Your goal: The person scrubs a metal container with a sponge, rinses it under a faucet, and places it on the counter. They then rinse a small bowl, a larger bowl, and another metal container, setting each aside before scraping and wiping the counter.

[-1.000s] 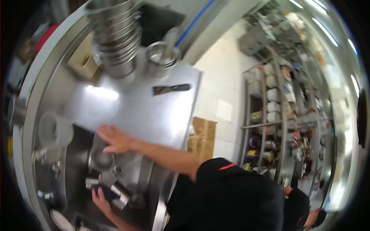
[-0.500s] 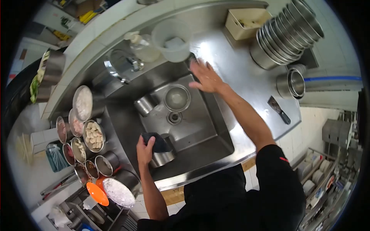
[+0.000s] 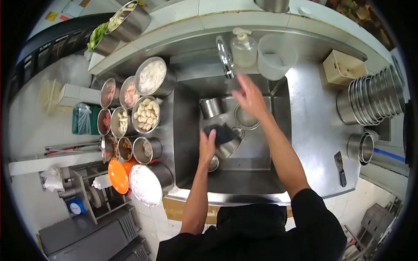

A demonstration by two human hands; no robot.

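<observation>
Over the left part of the steel sink [image 3: 187, 174], my left hand [image 3: 207, 146] grips a dark cloth [image 3: 221, 133] pressed against a steel pot [image 3: 228, 148]. My right hand [image 3: 251, 99], slightly blurred, is raised over the back of the sink beside the faucet [image 3: 224, 56]; a small grey thing shows at its fingertips, too blurred to name. Another steel pot [image 3: 212, 108] lies on its side in the basin. A round bowl [image 3: 246, 117] rests partly below my right forearm. Under the held pot a small round metal piece [image 3: 213, 163] shows.
Behind the sink are a soap bottle [image 3: 244, 48] and a translucent tub [image 3: 277, 56]. Food containers [image 3: 146, 114] crowd the left counter. Stacked steel pots [image 3: 370, 99], a beige bin [image 3: 345, 68] and a scraper [image 3: 340, 168] are on the right.
The camera view has turned and shifted. My right hand has moved from the sink's back right corner to the faucet. My left hand still has the cloth and pot.
</observation>
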